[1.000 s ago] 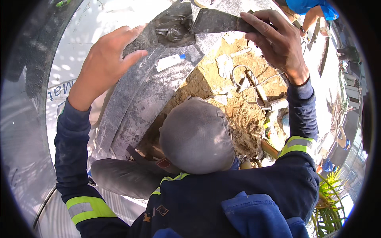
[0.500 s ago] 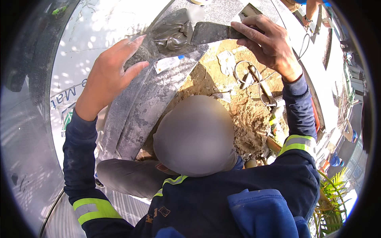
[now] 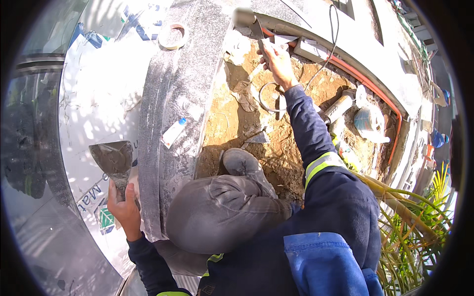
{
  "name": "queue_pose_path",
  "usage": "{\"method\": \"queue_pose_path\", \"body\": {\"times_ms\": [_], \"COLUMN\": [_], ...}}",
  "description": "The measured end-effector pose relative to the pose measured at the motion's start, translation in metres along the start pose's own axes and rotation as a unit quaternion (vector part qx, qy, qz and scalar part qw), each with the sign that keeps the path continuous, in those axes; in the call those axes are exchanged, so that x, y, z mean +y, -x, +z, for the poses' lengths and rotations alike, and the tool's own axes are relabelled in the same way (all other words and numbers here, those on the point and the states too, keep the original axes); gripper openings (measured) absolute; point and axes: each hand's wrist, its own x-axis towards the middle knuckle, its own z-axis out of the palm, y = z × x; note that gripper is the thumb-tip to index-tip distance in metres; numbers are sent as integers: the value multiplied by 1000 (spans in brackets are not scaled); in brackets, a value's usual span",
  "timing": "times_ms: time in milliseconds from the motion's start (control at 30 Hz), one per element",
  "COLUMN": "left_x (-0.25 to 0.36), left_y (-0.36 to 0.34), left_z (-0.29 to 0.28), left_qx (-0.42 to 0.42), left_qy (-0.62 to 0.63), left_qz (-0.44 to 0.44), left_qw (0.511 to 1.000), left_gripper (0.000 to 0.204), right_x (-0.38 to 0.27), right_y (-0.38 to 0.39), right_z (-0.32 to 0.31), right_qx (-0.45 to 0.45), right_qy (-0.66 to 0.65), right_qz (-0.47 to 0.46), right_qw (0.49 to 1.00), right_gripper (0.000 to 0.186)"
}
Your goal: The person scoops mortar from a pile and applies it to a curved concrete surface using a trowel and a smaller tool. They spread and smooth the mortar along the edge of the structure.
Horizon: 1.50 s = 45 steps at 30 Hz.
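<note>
My left hand is closed round the handle of a putty knife, low at the left over the white printed sheeting. Grey paste coats its broad, upturned blade. Farther off, my right hand reaches past the strip of soil, fingers closed on a second putty knife. That one shows nearly edge-on as a thin dark blade, pointing toward the far end of the grey stone slab. Whether the blade touches anything, I cannot tell. A white tube with a blue cap lies on the slab.
A roll of tape rests at the slab's far left edge. On the soil lie a small triangular trowel and a looped dark cable. An orange pipe borders the soil; a leafy plant stands near right.
My hands have moved apart. The left came down and nearer with its paste-covered putty knife; the right went farther away and left. The view has shifted, showing more slab and soil.
</note>
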Motion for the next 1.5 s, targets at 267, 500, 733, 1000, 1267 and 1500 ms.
{"method": "queue_pose_path", "body": {"times_ms": [267, 500, 733, 1000, 1267, 1500], "left_x": [-39, -20, -37, -54, -68, -70], "left_y": [32, 42, 44, 52, 59, 64], "left_z": [10, 33, 31, 33, 32, 34], "left_qx": [79, 84, 56, 57, 57, 55], "left_qy": [3, -16, -25, -13, -30, -13], "left_qz": [-72, -96, -113, -111, -128, -148], "left_qw": [994, 992, 992, 992, 990, 987], "left_gripper": [34, 23, 24, 30, 44, 48], "right_x": [30, 36, 43, 56, 54, 57], "right_y": [-88, -101, -104, -109, -108, -107], "right_z": [-19, -3, 3, 5, 13, 19], "right_qx": [37, 40, 61, 74, 76, 82], "right_qy": [211, 209, 211, 225, 202, 184], "right_qz": [-158, -137, -139, -172, -156, -151], "right_qw": [964, 967, 965, 956, 964, 968], "right_gripper": [47, 46, 43, 43, 44, 41]}}
